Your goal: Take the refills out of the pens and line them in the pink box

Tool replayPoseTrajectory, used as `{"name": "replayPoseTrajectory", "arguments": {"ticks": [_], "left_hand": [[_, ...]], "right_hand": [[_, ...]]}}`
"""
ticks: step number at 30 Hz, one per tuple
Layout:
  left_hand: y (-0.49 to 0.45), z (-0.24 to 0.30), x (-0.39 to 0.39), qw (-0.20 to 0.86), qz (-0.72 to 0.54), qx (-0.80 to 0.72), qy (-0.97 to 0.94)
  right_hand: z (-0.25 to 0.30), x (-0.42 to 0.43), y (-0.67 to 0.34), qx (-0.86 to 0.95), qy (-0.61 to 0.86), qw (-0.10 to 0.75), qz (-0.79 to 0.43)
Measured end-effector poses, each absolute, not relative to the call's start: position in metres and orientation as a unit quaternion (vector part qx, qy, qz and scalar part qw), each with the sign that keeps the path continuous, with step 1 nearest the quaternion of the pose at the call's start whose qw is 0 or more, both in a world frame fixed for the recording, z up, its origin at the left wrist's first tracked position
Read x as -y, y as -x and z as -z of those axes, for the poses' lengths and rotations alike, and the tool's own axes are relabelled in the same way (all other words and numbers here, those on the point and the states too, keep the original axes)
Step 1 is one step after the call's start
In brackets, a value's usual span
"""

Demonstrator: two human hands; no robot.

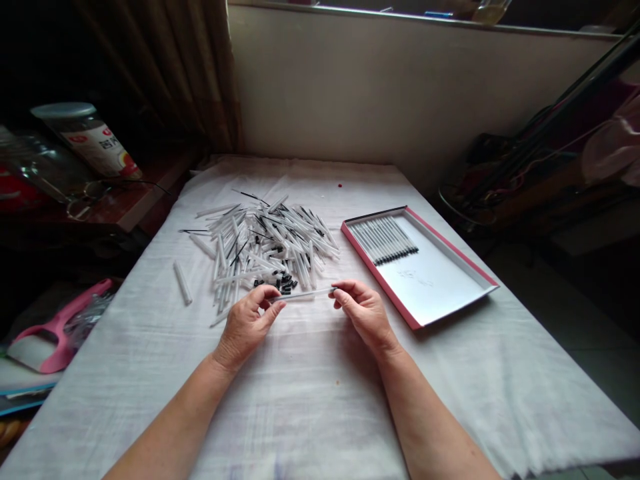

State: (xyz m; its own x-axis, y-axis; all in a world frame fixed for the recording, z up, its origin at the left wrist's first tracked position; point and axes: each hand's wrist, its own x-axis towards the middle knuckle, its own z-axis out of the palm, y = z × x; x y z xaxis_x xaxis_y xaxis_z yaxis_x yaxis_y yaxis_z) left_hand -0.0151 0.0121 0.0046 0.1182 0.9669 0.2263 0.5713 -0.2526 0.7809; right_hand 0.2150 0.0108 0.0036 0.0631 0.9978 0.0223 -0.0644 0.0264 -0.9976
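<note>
A slim white pen (306, 294) lies level between my two hands, above the front edge of a loose pile. My left hand (251, 321) pinches its left end between thumb and fingers. At the other end, my right hand (363, 313) is closed on the dark tip. Just beyond, the pile of pen parts (270, 243) holds clear-white barrels, thin dark refills and small black caps (285, 283). To the right sits a shallow pink-edged box lid (413, 317), with a row of pens (384, 240) side by side at its far left, their black ends toward me.
A single white barrel (182, 283) lies left of the pile on the white tablecloth (300, 413). Beyond the table's left edge stand a lidded jar (95, 140), glasses (83, 201) and a pink-handled object (60, 327). A wall (380, 93) rises behind the table.
</note>
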Motion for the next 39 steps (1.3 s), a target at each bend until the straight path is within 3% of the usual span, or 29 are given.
{"name": "replayPoseTrajectory", "arguments": {"ticks": [20,27,33,36,39], "left_hand": [[0.014,-0.002,-0.015,0.364,-0.361,-0.546,-0.662],[0.009,-0.004,-0.015,0.299,-0.404,-0.542,-0.674],[0.003,-0.021,-0.03,0.263,-0.327,-0.472,-0.776],[0.005,-0.033,-0.054,0.164,-0.29,-0.493,-0.803],[0.007,-0.043,-0.08,0.042,-0.177,-0.528,-0.83]], "right_hand": [[-0.005,-0.011,-0.209,0.411,0.486,0.539,-0.551],[-0.01,-0.011,-0.212,0.408,0.487,0.511,-0.579],[-0.017,-0.008,-0.229,0.547,0.498,0.391,-0.548],[-0.01,-0.009,-0.242,0.57,0.519,0.398,-0.497],[-0.002,-0.011,-0.251,0.522,0.539,0.451,-0.482]]}}
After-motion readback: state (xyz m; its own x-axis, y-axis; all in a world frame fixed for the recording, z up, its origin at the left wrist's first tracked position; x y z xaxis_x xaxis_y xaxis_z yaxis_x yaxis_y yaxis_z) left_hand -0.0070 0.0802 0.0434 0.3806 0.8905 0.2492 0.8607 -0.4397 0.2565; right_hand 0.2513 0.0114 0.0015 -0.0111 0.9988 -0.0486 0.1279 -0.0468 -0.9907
